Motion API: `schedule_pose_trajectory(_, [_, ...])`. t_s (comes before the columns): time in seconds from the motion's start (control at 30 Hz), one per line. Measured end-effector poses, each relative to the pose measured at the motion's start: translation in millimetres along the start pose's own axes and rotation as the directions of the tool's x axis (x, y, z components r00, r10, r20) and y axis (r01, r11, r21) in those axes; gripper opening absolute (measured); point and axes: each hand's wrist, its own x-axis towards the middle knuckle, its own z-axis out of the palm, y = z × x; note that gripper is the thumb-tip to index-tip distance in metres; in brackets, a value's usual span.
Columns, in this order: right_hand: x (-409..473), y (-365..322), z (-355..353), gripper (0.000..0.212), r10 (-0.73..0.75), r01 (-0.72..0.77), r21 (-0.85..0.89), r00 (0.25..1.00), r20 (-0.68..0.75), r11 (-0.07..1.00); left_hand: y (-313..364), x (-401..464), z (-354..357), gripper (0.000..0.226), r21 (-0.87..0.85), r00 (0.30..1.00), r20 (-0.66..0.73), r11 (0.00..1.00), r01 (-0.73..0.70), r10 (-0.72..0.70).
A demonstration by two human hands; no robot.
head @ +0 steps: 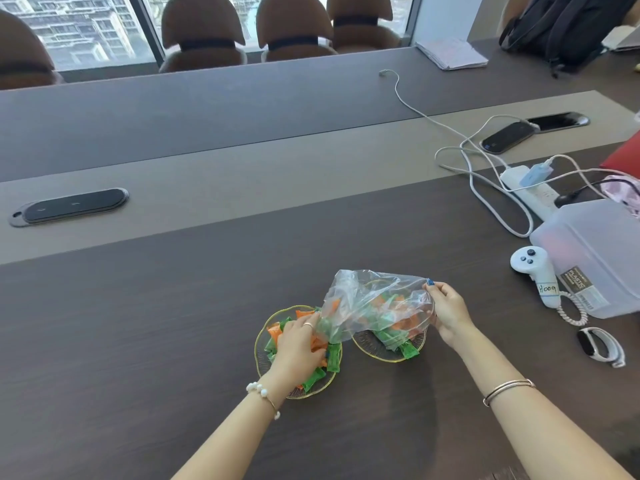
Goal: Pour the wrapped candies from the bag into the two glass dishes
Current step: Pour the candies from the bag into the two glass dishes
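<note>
A clear plastic zip bag [363, 299] lies across two gold-rimmed glass dishes on the dark table. The left dish [260, 344] is heaped with green and orange wrapped candies [334, 358]. The right dish [388, 355] sits mostly under the bag, with a few green candies showing at its near edge. My left hand [298, 341] rests over the left dish and pinches the bag's lower corner. My right hand [446, 310] grips the bag's zipper end by its blue slider. Some candies are still visible through the bag.
To the right stand a translucent plastic box [595, 258], a white controller [533, 275] with a coiled cord, and a wristband [601, 346]. A power strip [526, 188] with white cables lies further back. Chairs line the far side.
</note>
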Motion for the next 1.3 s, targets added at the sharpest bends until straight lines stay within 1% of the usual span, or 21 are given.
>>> schedule_pose_trajectory(0.1, [-1.6, -1.6, 1.3, 0.014, 0.012, -0.012, 0.012, 1.000, -0.005, 1.000, -4.3, 2.5, 2.8, 0.037, 0.038, 0.981, -0.184, 0.998, -0.053, 0.059])
schedule_pose_trajectory(0.13, [-1.8, -2.2, 1.7, 0.014, 0.014, -0.014, 0.015, 1.000, -0.005, 1.000, -3.5, 2.6, 1.5, 0.030, 0.061, 0.969, -0.230, 0.996, -0.072, 0.084])
schedule_pose_trajectory(0.2, [-1.6, -3.0, 1.8, 0.015, 0.013, -0.013, 0.024, 1.000, -0.004, 1.000, -2.9, 3.9, -0.7, 0.025, 0.103, 0.952, -0.281, 0.990, -0.097, 0.123])
schedule_pose_trajectory(0.27, [-1.7, -3.7, 2.0, 0.016, 0.012, -0.012, 0.027, 1.000, -0.004, 1.000, 0.9, 4.2, -3.1, 0.025, 0.115, 0.944, -0.303, 0.988, -0.101, 0.132])
schedule_pose_trajectory(0.3, [-2.0, -4.0, 1.9, 0.016, 0.011, -0.011, 0.027, 1.000, -0.006, 1.000, 3.9, 3.9, -5.0, 0.025, 0.077, 0.943, -0.312, 0.992, -0.099, 0.119])
schedule_pose_trajectory(0.37, [-2.7, -4.8, 1.2, 0.015, 0.005, -0.004, 0.032, 1.000, -0.009, 0.999, 16.1, -1.2, -14.6, 0.022, -0.132, 0.950, -0.307, 0.987, -0.097, 0.052])
schedule_pose_trajectory(0.43, [-3.6, -5.8, 0.1, 0.016, -0.004, 0.004, 0.028, 1.000, -0.009, 1.000, 31.7, -9.2, -28.2, 0.021, -0.312, 0.967, -0.254, 0.944, -0.108, 0.026])
schedule_pose_trajectory(0.5, [-5.4, -7.7, -0.3, 0.015, -0.017, 0.017, 0.026, 1.000, -0.004, 1.000, 49.7, -17.5, -44.5, 0.025, -0.414, 0.970, -0.238, 0.898, -0.150, 0.052])
schedule_pose_trajectory(0.57, [-8.3, -9.4, -0.6, 0.015, -0.029, 0.029, 0.020, 1.000, 0.001, 0.999, 71.3, -24.2, -61.7, 0.030, -0.479, 0.961, -0.258, 0.850, -0.218, 0.101])
schedule_pose_trajectory(0.7, [-12.6, -9.6, -2.3, 0.014, -0.036, 0.036, 0.002, 0.999, 0.034, 0.999, 109.9, -34.9, -85.8, 0.034, -0.517, 0.929, -0.294, 0.780, -0.353, 0.225])
schedule_pose_trajectory(0.8, [-13.3, -11.1, -3.5, 0.013, -0.073, 0.073, -0.006, 0.996, 0.054, 0.997, 126.4, -40.6, -97.3, 0.035, -0.530, 0.905, -0.327, 0.739, -0.415, 0.272])
schedule_pose_trajectory(0.97, [-17.5, -16.6, -0.9, 0.012, -0.084, 0.080, 0.045, 0.992, 0.099, 0.996, 135.7, -44.6, -112.2, 0.033, -0.635, 0.893, -0.353, 0.629, -0.448, 0.280])
schedule_pose_trajectory(1.07, [-20.9, -23.7, 2.9, 0.012, -0.089, 0.076, 0.100, 0.987, 0.135, 0.992, 140.7, -47.4, -118.8, 0.041, -0.655, 0.871, -0.364, 0.575, -0.491, 0.330])
schedule_pose_trajectory(1.2, [-24.2, -33.6, 5.5, 0.013, -0.085, 0.060, 0.151, 0.983, 0.163, 0.987, 146.9, -47.1, -124.2, 0.043, -0.651, 0.856, -0.378, 0.556, -0.517, 0.353])
schedule_pose_trajectory(1.3, [-27.8, -37.2, 4.5, 0.013, -0.087, 0.062, 0.150, 0.982, 0.170, 0.987, 143.8, -49.0, -126.1, 0.045, -0.649, 0.847, -0.394, 0.544, -0.531, 0.357])
